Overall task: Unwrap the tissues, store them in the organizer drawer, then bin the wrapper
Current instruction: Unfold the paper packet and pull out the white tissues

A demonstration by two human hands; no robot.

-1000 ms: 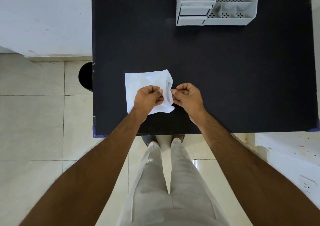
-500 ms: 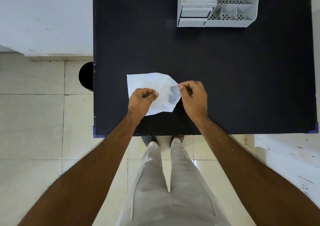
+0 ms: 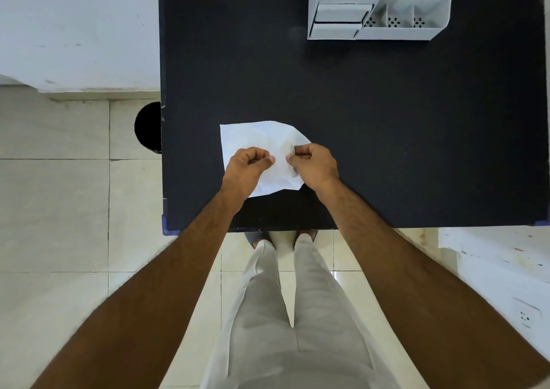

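Both hands are down on the white tissue packet (image 3: pixel 259 138), near the table's front edge and toward its front-left corner. Left hand (image 3: pixel 246 167) is curled into a loose fist, thumb tip pressed against the forefinger, pinching the wrapper at the packet's middle. Right hand (image 3: pixel 315 164) is likewise curled, its thumb and forefinger nipping the wrapper just across from the left, so the two pinches sit close together with a narrow strip of white between them. I read both as closed on the wrapper; whether the film is torn there I cannot tell. The packet looks crumpled on its right side, the far-right corner angled off, the near edge partly hidden under the left wrist. It lies on the black table (image 3: pixel 387 138), which I see from straight above. At the far edge, right of centre, stands the grey organizer (image 3: pixel 378 4), well apart from the packet: two small drawer fronts stacked on its left part, the drawers (image 3: pixel 339 19) appearing pushed in, and open compartments with perforated floors on its right. A dark round bin (image 3: pixel 148 127) shows on the tiled floor, tucked against the table's left edge, roughly level with the packet. Bare forearms run back to the lower corners of the view; light trousers and the toes of footwear show below the table's front edge.
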